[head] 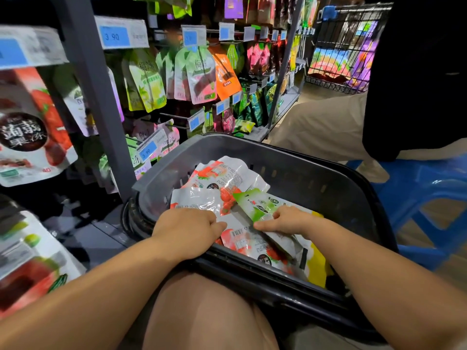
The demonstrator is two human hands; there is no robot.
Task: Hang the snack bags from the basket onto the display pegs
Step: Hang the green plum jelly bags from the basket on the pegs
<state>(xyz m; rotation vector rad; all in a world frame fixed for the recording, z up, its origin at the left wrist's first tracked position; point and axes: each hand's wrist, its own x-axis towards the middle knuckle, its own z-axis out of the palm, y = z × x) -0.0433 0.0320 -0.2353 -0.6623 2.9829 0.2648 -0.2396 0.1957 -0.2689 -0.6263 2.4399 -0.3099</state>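
A dark grey basket (316,173) sits in front of my knee and holds several snack bags. My left hand (187,228) is inside it, fingers curled round the edge of a red-and-white bag (242,238). My right hand (285,219) pinches a green-and-white bag (255,205) that lies across the pile. More red-and-white bags (222,173) lie farther back in the basket. Display pegs (174,116) with blue price tags stick out of the rack on the left, many hung with bags.
A grey upright post (101,107) of the rack stands just left of the basket. A person in dark top and beige trousers (328,127) stands at the right beside a wire cart (346,51). A blue plastic stool (429,193) is right of the basket.
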